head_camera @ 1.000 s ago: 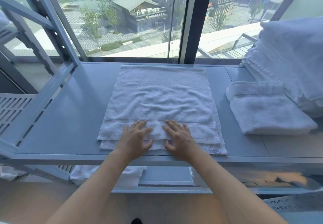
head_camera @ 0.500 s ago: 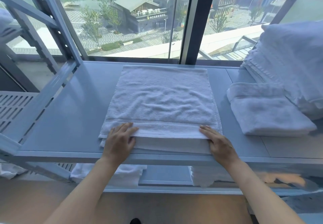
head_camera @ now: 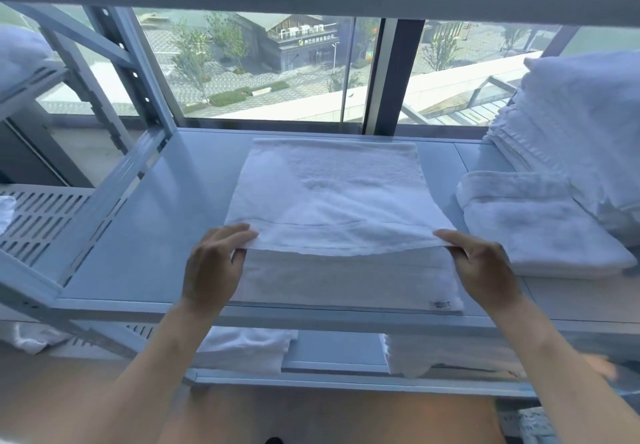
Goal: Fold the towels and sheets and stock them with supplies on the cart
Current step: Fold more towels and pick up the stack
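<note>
A white towel [head_camera: 332,198] lies spread on the grey metal shelf [head_camera: 149,236] in front of me. Its upper layer is raised off the lower layer along the near edge. My left hand [head_camera: 211,267] pinches the near left corner of that raised layer. At the near right corner my right hand [head_camera: 481,267] pinches the same layer. The lower layer stays flat, with a small label near its front right corner.
A folded white towel [head_camera: 533,225] lies to the right, with a tall stack of white linen [head_camera: 585,125] behind it. More white towels [head_camera: 249,346] sit on the lower shelf. A slanted shelf frame [head_camera: 114,73] rises at left, and a window runs along the back.
My hands slid apart from the middle of the near edge to its two corners, took hold of the top layer and lifted it off the lower layer.
</note>
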The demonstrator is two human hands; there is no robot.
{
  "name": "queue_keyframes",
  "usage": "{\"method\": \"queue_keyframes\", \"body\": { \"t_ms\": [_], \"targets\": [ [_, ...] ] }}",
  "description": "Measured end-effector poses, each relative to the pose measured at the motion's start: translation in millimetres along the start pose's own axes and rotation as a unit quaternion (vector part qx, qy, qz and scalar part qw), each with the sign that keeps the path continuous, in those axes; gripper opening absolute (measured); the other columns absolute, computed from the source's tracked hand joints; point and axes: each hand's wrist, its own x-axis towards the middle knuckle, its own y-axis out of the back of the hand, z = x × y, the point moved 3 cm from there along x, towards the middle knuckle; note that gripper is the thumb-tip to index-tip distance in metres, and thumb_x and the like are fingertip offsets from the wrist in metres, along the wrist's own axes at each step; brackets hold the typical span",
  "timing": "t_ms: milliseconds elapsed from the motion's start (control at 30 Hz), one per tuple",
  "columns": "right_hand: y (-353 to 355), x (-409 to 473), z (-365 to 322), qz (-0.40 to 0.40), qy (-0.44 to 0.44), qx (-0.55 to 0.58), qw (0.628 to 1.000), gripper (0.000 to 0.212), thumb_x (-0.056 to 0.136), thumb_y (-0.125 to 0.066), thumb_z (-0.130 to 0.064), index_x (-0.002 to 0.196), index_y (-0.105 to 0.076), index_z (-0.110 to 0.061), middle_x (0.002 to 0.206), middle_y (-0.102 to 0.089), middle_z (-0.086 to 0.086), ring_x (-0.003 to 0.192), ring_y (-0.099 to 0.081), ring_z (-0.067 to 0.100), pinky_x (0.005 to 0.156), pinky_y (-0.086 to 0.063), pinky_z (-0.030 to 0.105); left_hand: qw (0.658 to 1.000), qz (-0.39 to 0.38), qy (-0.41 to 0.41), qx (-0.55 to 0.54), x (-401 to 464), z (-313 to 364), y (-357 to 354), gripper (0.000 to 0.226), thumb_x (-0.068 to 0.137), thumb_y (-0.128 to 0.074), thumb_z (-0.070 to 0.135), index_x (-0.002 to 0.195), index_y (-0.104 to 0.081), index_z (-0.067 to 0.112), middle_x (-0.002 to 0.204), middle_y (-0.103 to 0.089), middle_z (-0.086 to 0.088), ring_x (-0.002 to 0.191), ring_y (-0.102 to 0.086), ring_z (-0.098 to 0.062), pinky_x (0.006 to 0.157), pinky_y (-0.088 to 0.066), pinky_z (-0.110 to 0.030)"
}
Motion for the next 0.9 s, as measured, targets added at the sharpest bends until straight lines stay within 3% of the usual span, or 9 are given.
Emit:
{"method": "queue_keyframes", "body": {
  "t_ms": [133,267,333,400,500,600,700,800,900],
  "targets": [
    [-21,-59,18,-0.098,-0.049,0.017,0.994,0.039,0.09,-0.067,0.007,0.118,-0.078,-0.018,0.124,-0.074,-0.002,0.118,-0.069,0.021,0.099,-0.056,0.042,0.996,-0.087,0.019,-0.021,-57,-20,-21,0.039,0.084,-0.072,-0.012,0.108,-0.08,0.017,0.127,-0.071,-0.003,0.117,-0.066,-0.031,0.098,-0.054,-0.042],
    [-42,-98,28,-0.099,-0.006,0.009,0.995,0.057,0.084,-0.06,0.022,0.127,-0.073,-0.014,0.139,-0.064,-0.007,0.137,-0.055,0.016,0.113,-0.043,0.036,0.995,-0.089,-0.005,-0.041,-88,-34,-34,0.034,0.095,-0.059,0.003,0.12,-0.075,0.019,0.141,-0.063,0.004,0.136,-0.055,-0.022,0.11,-0.047,-0.046],
    [-45,-97,31,-0.084,-0.01,-0.002,0.996,0.06,0.083,-0.061,0.022,0.128,-0.073,-0.016,0.139,-0.064,-0.009,0.137,-0.055,0.013,0.113,-0.044,0.033,0.996,-0.083,-0.003,-0.029,-85,-34,-36,0.034,0.095,-0.056,0.008,0.12,-0.075,0.021,0.141,-0.063,0.004,0.136,-0.055,-0.022,0.108,-0.048,-0.047],
    [-47,-85,30,-0.078,-0.018,-0.01,0.997,0.06,0.081,-0.062,0.022,0.125,-0.075,-0.016,0.136,-0.067,-0.009,0.134,-0.057,0.014,0.11,-0.047,0.034,0.996,-0.085,0.012,-0.015,-72,-32,-39,0.035,0.093,-0.064,-0.001,0.118,-0.076,0.02,0.138,-0.066,0.0,0.132,-0.058,-0.027,0.105,-0.05,-0.05],
    [-44,-58,26,-0.078,-0.027,-0.012,0.996,0.05,0.085,-0.06,0.021,0.12,-0.077,-0.01,0.13,-0.071,0.001,0.129,-0.063,0.023,0.105,-0.053,0.043,0.996,-0.083,0.028,0.003,-43,-22,-38,0.033,0.089,-0.069,-0.009,0.111,-0.079,0.014,0.131,-0.07,-0.007,0.126,-0.063,-0.033,0.099,-0.054,-0.05],
    [-31,-40,25,-0.053,-0.036,-0.013,0.998,0.04,0.09,-0.06,0.016,0.117,-0.077,-0.007,0.126,-0.073,0.007,0.125,-0.065,0.028,0.101,-0.055,0.048,0.999,-0.033,0.013,0.001,-25,-14,-24,0.028,0.093,-0.065,-0.005,0.109,-0.079,0.012,0.127,-0.072,-0.006,0.121,-0.065,-0.031,0.097,-0.055,-0.047],
    [-19,-46,22,-0.013,-0.006,-0.022,1.0,0.043,0.087,-0.063,0.019,0.117,-0.078,-0.009,0.124,-0.074,0.004,0.123,-0.066,0.023,0.104,-0.054,0.044,1.0,0.0,-0.007,0.0,-28,-13,-11,0.029,0.097,-0.056,0.005,0.112,-0.078,0.015,0.127,-0.072,-0.003,0.122,-0.065,-0.025,0.099,-0.054,-0.043],
    [-20,-70,22,-0.036,-0.018,-0.026,0.999,0.045,0.084,-0.066,0.019,0.113,-0.08,-0.012,0.122,-0.074,0.001,0.118,-0.07,0.023,0.095,-0.059,0.042,0.999,-0.044,0.021,-0.009,-58,-16,-19,0.033,0.093,-0.064,-0.008,0.112,-0.078,0.015,0.129,-0.07,-0.003,0.123,-0.065,-0.028,0.097,-0.055,-0.045],
    [-29,-97,26,-0.064,-0.02,-0.022,0.997,0.053,0.082,-0.065,0.022,0.12,-0.077,-0.012,0.131,-0.07,-0.001,0.128,-0.063,0.022,0.103,-0.054,0.041,0.997,-0.071,0.0,-0.022,-93,-18,-32,0.035,0.096,-0.055,-0.002,0.12,-0.076,0.011,0.139,-0.065,-0.005,0.135,-0.057,-0.029,0.105,-0.049,-0.054]
  ]
}}
